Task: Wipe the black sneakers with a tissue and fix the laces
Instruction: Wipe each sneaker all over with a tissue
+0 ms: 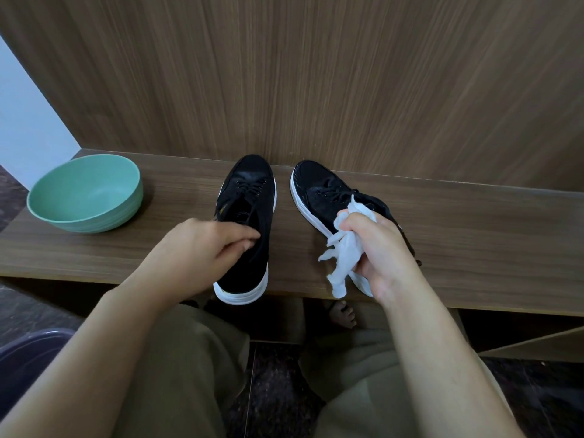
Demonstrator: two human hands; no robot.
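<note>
Two black sneakers with white soles stand on a wooden shelf, toes toward the back panel. My left hand grips the left sneaker at its collar, fingers curled over the opening; its heel juts past the shelf's front edge. My right hand holds a crumpled white tissue over the heel end of the right sneaker, hiding the back of that shoe. Black laces show on both sneakers.
A teal bowl sits at the left end of the wooden shelf. A tall wood panel rises right behind the shoes. My knees and a bare foot lie below the shelf's front edge.
</note>
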